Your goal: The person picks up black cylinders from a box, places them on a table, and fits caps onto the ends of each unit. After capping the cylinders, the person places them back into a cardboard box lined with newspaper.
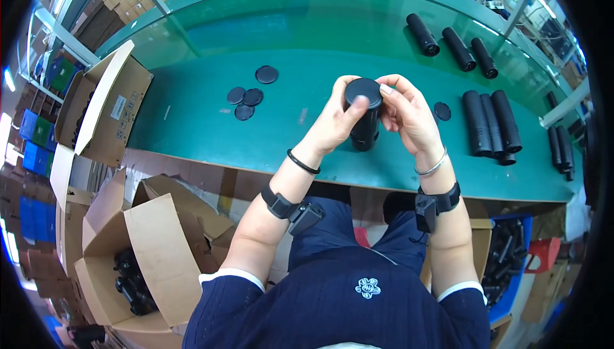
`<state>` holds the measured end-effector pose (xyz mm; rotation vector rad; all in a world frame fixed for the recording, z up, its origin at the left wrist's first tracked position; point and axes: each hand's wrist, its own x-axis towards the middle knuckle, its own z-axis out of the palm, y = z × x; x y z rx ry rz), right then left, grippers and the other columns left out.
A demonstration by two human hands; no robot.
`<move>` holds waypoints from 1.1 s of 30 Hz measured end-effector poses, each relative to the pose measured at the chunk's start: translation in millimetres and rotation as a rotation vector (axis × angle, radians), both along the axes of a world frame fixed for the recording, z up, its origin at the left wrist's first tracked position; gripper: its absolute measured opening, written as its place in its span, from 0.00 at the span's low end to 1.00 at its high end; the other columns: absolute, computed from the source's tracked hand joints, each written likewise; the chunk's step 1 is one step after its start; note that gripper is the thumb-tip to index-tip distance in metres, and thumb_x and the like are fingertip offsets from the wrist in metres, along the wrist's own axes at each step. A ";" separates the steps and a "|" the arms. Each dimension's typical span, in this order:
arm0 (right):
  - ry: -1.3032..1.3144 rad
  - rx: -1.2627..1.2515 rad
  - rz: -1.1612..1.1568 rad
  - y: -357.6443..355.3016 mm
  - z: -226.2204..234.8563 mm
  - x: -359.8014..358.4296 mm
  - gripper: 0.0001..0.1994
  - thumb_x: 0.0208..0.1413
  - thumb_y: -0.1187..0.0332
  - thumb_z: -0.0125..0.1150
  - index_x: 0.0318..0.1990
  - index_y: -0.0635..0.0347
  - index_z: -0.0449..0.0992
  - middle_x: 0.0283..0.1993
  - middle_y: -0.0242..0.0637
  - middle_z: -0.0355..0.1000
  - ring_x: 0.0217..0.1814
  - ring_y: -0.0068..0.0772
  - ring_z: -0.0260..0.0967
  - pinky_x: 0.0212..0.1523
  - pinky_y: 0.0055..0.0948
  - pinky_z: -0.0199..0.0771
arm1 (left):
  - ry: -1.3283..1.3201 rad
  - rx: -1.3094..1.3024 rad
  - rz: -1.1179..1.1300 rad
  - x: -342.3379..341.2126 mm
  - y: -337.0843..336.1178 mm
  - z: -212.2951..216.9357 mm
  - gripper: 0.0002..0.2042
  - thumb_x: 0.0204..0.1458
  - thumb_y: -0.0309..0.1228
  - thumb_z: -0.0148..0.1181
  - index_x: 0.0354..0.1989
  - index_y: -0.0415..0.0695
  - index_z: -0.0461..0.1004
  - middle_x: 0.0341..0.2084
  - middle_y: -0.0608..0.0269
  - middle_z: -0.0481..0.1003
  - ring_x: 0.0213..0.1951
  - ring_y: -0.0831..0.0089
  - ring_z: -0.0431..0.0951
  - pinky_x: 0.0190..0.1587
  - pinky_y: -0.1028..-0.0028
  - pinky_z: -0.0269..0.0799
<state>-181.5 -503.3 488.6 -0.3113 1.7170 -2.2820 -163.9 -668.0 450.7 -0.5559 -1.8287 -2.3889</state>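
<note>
Here, two hands [338, 116] touch one cylinder [366, 126]; five discs [267, 74] lie loose.

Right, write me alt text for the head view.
A person's left hand holds a roughly upright black cylinder topped by a round black cap, while the right hand touches the cap's edge, at a green workbench. Loose black discs lie on both sides, more black cylinders to the right, and open cardboard boxes stand at left.

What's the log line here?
left hand: holding black cylinder | right hand: at cap rim | loose black discs: on green table
</note>
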 end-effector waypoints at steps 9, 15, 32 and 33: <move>-0.026 -0.074 0.040 9.5 -5.7 4.6 0.12 0.57 0.67 0.58 0.47 0.60 0.72 0.17 0.24 0.63 0.11 0.14 0.57 0.14 0.14 0.55 | -0.105 0.012 -0.121 -9.5 5.3 7.7 0.22 0.48 0.35 0.62 0.46 0.39 0.61 0.39 0.62 0.67 0.43 0.78 0.67 0.46 0.75 0.66; -0.149 -0.129 0.005 16.3 -9.4 14.8 0.13 0.59 0.60 0.60 0.44 0.60 0.75 0.20 0.25 0.65 0.16 0.16 0.62 0.15 0.14 0.57 | 0.110 -0.340 0.134 8.4 17.2 5.9 0.34 0.41 0.38 0.74 0.54 0.41 0.61 0.48 0.59 0.71 0.51 0.70 0.70 0.54 0.69 0.67; 0.347 0.243 0.025 36.5 -14.7 5.2 0.30 0.42 0.73 0.73 0.56 0.63 0.70 0.50 0.37 0.69 0.53 0.29 0.67 0.53 0.30 0.71 | 0.110 -0.661 0.109 10.1 15.9 23.6 0.34 0.33 0.36 0.76 0.48 0.37 0.64 0.38 0.50 0.73 0.42 0.61 0.77 0.44 0.67 0.73; 0.307 0.307 -0.020 37.0 -16.5 5.3 0.32 0.41 0.75 0.73 0.58 0.63 0.68 0.52 0.36 0.68 0.54 0.28 0.66 0.56 0.26 0.68 | 0.184 -0.740 0.204 15.2 16.2 22.8 0.33 0.33 0.37 0.76 0.47 0.37 0.65 0.38 0.49 0.74 0.42 0.59 0.77 0.44 0.66 0.73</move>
